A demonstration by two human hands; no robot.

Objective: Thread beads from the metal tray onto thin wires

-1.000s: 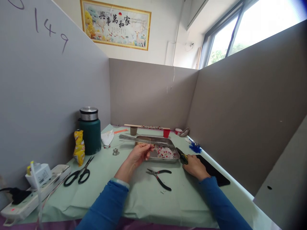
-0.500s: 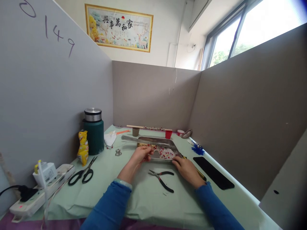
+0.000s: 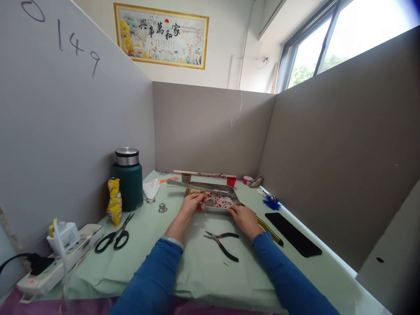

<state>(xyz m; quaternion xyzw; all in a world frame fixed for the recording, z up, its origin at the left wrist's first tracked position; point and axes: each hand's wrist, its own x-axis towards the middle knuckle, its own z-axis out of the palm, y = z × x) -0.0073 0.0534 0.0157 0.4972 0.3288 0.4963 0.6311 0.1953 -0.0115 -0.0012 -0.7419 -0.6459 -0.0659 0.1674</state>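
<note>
A shallow metal tray (image 3: pixel 214 210) lies in front of me, with red, clear and gold-coloured beads (image 3: pixel 223 201) in it. A bundle of thin wires (image 3: pixel 183 184) rests across its far side. My left hand (image 3: pixel 193 205) is closed in a pinch at the tray's near left corner; a thin strand seems to hang below the fingertips, too fine to name. My right hand (image 3: pixel 243 218) grips the tray's near right rim between thumb and fingers. Nearer to me, black-handled pliers (image 3: pixel 221 243) lie with their handles apart, beside tiny wire clippings (image 3: pixel 226 263).
To the left stand a green flask (image 3: pixel 128 186), a yellow packet (image 3: pixel 114 202), scissors (image 3: pixel 114 236) and a power strip (image 3: pixel 62 258). At right lie a yellow-handled tool (image 3: pixel 271 231), a black strip (image 3: pixel 293 234) and a blue tassel (image 3: pixel 271 201). Small cups (image 3: pixel 231 181) stand behind the tray.
The tray has shifted a little to the left and away from me, and my right hand has moved left with it. My left hand stays pinched by the tray.
</note>
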